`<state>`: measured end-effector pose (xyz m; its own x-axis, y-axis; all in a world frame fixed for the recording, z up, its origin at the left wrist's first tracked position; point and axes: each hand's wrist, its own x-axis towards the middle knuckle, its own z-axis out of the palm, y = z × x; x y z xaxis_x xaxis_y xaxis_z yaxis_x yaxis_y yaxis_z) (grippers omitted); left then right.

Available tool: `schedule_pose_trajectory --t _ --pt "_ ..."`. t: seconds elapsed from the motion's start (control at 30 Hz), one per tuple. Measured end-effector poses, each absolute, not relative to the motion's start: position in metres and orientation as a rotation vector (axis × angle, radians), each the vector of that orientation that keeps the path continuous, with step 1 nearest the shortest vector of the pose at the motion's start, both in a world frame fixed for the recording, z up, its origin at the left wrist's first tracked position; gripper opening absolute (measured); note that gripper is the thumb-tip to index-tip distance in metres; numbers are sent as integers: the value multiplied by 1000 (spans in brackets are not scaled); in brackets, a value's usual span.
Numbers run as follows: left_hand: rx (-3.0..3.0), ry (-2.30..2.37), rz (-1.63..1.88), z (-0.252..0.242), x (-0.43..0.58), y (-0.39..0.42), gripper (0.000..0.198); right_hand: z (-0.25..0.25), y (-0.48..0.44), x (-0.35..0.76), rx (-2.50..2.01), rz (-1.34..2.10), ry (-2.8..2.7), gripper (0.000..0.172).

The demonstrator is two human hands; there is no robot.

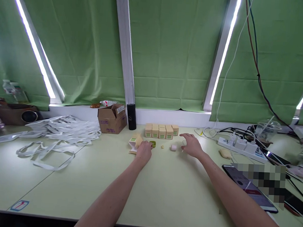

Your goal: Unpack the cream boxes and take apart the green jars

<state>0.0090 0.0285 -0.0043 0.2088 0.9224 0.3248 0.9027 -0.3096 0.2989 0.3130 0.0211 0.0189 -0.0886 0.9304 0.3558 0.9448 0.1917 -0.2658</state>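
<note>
My left hand point(144, 150) rests low over the table with its fingers bent together; what they hold, if anything, is hidden. Just left of it lies a small beige box point(134, 140) with its flap open and a white inside. By its fingertips sits a small olive-green object point(153, 144). My right hand point(191, 146) hovers over the table, thumb and fingers apart. To its left stands a small pale pinkish-white cylinder point(173, 147). Between the hands lies a tiny yellow piece point(162, 146). Behind them, several closed beige boxes point(162, 131) with green-framed labels stand in a row.
A heap of white straps point(64, 129) spreads across the left. A brown carton point(112, 119) and a black cylinder point(131, 117) stand by the wall. On the right are a white power strip point(241, 147) with cables, a beige pouch-like object point(225, 153) and a phone point(249, 188) near my right forearm.
</note>
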Motion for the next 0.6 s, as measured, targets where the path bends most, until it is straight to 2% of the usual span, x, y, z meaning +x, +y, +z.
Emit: schedule_pose_trajectory --t 0.13,0.23,0.6 --pt "2399 1818 698 -5 9 28 26 27 30 298 -1731 -149 -2016 48" --pt "2397 1812 703 -4 9 26 23 31 47 293 -1788 -212 -1982 47" --pt "2376 1839 795 7 10 4 21 40 106 280 -1954 -284 -2062 74"
